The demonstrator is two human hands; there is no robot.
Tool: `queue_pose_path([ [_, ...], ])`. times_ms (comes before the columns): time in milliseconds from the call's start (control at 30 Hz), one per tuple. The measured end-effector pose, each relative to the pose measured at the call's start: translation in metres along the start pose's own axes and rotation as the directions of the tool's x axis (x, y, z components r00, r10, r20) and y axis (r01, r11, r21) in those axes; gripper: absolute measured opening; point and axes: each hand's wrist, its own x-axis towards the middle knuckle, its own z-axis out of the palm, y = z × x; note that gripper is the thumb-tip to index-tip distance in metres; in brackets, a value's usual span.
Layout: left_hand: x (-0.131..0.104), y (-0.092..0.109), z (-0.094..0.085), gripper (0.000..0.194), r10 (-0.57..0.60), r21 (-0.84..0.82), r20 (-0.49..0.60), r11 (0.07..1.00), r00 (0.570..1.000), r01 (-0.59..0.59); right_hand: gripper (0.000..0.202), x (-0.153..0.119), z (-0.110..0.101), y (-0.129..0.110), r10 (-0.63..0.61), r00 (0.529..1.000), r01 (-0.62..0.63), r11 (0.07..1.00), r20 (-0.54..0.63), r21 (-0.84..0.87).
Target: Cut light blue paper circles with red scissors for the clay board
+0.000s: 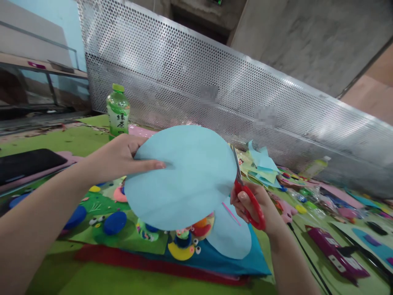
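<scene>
A rounded sheet of light blue paper (184, 176) is held up in front of me. My left hand (135, 157) pinches its left edge, the thumb lying on the near face and the other fingers hidden behind. In my right hand (258, 203) is a pair of red-handled scissors (253, 209), fingers through the loops. The blades point upward along the paper's right edge. Below the sheet lie another light blue paper shape (235, 237) with a pink strip on it, a yellow clay figure with googly eyes (181, 250) and a green one (106, 233).
A green tea bottle (118, 112) stands behind my left hand. To the left lies a black phone (27, 164). Light blue paper scraps (264, 159), a purple packet (337, 252) and a second bottle (316, 167) are on the right. A perforated metal panel (172, 61) rises behind the table.
</scene>
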Motion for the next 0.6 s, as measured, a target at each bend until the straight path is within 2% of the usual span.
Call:
queue_pose_path([
  [100, 0.002, 0.003, -0.001, 0.033, -0.04, -0.104, 0.048, 0.994, 0.998, 0.045, 0.043, 0.0, -0.001, -0.002, -0.033, 0.999, 0.033, 0.999, 0.012, -0.001],
  [267, 0.004, 0.001, 0.003, 0.035, -0.135, -0.222, -0.192, 0.971, 0.972, 0.091, 0.048, 0.001, 0.007, -0.008, -0.004, 1.0, 0.004, 1.0, -0.027, -0.01],
  [400, 0.004, -0.001, 0.005, 0.033, -0.109, -0.202, -0.242, 0.978, 0.964, 0.06, 0.051, 0.001, 0.01, -0.009, 0.018, 1.0, -0.018, 0.999, -0.025, -0.028],
  [600, 0.006, -0.002, 0.003, 0.032, -0.034, -0.1, -0.208, 0.995, 0.978, 0.013, 0.046, 0.0, 0.009, -0.006, 0.012, 1.0, -0.012, 1.0, -0.022, -0.014],
])
